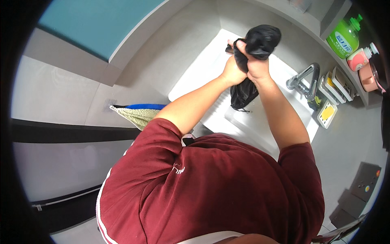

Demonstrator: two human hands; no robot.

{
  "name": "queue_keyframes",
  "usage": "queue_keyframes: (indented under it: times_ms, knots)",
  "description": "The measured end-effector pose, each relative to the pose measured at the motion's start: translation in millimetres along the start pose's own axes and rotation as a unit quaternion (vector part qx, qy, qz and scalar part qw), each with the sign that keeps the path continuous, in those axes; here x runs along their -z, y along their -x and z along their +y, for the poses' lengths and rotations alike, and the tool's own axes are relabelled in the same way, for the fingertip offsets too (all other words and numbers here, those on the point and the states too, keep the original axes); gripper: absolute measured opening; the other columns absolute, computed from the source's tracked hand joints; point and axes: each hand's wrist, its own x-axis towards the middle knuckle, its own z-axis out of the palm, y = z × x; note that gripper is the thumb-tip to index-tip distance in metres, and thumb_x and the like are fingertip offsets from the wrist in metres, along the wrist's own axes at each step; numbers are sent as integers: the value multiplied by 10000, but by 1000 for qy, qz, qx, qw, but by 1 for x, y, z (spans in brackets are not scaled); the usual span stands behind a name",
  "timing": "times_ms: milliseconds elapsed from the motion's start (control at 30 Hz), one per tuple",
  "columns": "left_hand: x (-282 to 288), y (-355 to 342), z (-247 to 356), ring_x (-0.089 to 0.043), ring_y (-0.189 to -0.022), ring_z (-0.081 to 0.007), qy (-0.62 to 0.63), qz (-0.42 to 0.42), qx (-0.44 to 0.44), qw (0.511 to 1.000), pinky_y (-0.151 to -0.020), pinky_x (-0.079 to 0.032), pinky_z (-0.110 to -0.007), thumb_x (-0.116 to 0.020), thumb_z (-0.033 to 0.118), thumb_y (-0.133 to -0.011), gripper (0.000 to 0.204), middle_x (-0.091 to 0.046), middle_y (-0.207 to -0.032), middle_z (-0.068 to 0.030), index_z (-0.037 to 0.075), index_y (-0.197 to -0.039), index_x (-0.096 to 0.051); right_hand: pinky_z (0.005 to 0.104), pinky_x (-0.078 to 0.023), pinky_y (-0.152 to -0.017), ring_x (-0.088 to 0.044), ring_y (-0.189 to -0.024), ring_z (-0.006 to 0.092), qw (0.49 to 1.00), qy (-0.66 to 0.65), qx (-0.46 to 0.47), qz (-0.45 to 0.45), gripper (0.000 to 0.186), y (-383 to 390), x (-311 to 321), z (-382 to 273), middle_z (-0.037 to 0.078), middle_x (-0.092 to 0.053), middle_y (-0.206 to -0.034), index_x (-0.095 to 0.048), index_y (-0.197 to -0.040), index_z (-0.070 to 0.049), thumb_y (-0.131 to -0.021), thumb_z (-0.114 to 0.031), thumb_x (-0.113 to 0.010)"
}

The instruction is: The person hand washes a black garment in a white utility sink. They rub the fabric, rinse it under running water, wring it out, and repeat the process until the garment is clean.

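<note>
A bunched black cloth [263,40], perhaps a garment, is gripped in both my hands over the white sink [207,67]. My left hand [234,70] is closed around its middle, wrist to wrist with the other. My right hand [256,68] clasps the cloth just beside it, fingers mostly hidden by the folds. One bundled end sticks up beyond the hands. The lower part hangs down toward the basin, with thin cords or straps dangling at its tip. Its exact kind cannot be made out.
A chrome faucet [302,82] rises at the sink's right, near white soap dishes [326,114]. On the right shelf stand a green pump bottle [343,40], a pink-and-white bottle [359,58] and a pink cup [368,77]. A pale towel [140,116] hangs at left.
</note>
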Motion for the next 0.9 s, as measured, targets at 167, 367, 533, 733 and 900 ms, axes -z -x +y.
queue_keyframes:
  times_ms: [167, 367, 533, 733, 900]
  knots:
    - [10, -21, 6, -599, -996, -184, 137, -52, 21, 989, -908, -486, -340, -813, 108, -691, 471, -634, -1036, -61, 35, -1095, -583, 385, -536, -687, -604, -606, 217, 987, -98, -75, -101, 113, -19, 7, -34, 73, -599, -714, -597, -896, -48, -937, -145, -638]
    - [15, -22, -2, -604, -864, -197, 95, -129, 35, 986, -815, -504, -311, -801, 43, -597, 420, -616, -912, -70, 13, -959, -591, 321, -400, -599, -418, -469, 142, 934, -130, -165, -290, 197, -40, 24, -40, 31, -400, -630, -449, -794, -49, -722, -169, -587]
    - [18, -25, 4, -613, -748, -185, 331, -268, 223, 877, -672, -502, -284, -723, 11, -596, 246, -590, -760, -70, 9, -811, -602, 320, -399, -593, -398, -452, 135, 905, -191, -254, -284, 224, -53, 37, -37, 20, -380, -637, -425, -811, -68, -669, -174, -562]
    - [19, -17, 7, -668, -784, -219, 402, -353, 259, 804, -764, -541, -316, -714, 65, -706, 301, -674, -875, -137, -34, -979, -636, 318, -416, -588, -418, -464, 136, 890, -232, -245, -306, 261, -44, 28, -43, 27, -386, -650, -445, -837, -65, -655, -184, -589]
    - [24, -3, 21, -703, -844, -289, 371, -274, 220, 859, -854, -550, -420, -736, 125, -836, 251, -604, -690, -82, -14, -995, -600, 360, -533, -729, -663, -809, 222, 969, 119, -159, -149, 580, -22, 22, -49, 124, -658, -952, -527, -1200, 19, -842, -394, -720]
